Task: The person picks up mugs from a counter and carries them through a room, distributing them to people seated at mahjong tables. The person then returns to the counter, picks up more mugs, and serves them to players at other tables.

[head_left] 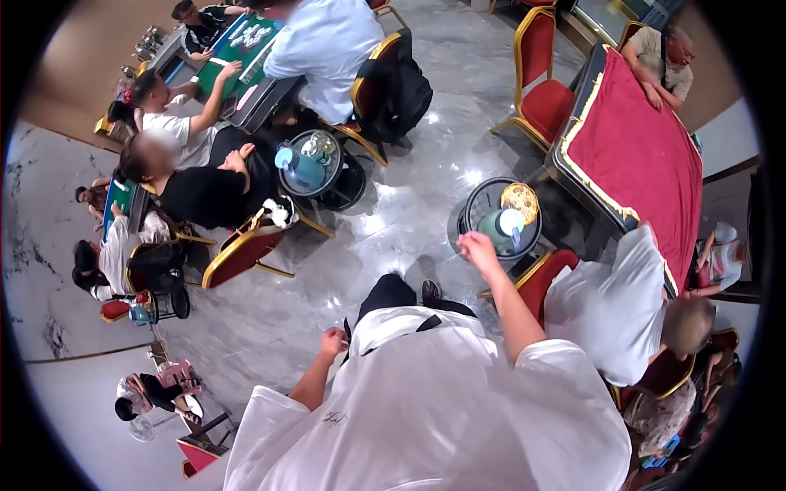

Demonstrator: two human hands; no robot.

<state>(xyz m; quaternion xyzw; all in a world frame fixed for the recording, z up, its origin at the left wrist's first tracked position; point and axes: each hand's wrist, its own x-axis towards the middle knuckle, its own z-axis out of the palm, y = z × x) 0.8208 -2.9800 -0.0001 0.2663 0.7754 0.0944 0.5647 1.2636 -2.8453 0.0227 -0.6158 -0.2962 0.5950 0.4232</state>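
Note:
My right hand [480, 251] is stretched forward at the near left edge of a round black side table [469, 204]. Its fingers are curled together, and whatever they may hold is too small to make out. Close to it on that table stand a blue-green jug [494, 231] with a pale lid and a round golden patterned dish [520, 200]. My left hand [333, 342] hangs low by my left hip, beside a dark strap [347, 335]. The fingers of that hand are bent inward, and their inside is hidden.
To the right, a person in white [610, 303] sits by a table with a red cloth [630, 155]. A red chair [544, 102] stands ahead. On the left, people sit round a green game table [237, 78], near another side table [309, 190] with a jug. Grey tiled floor [393, 221] lies between.

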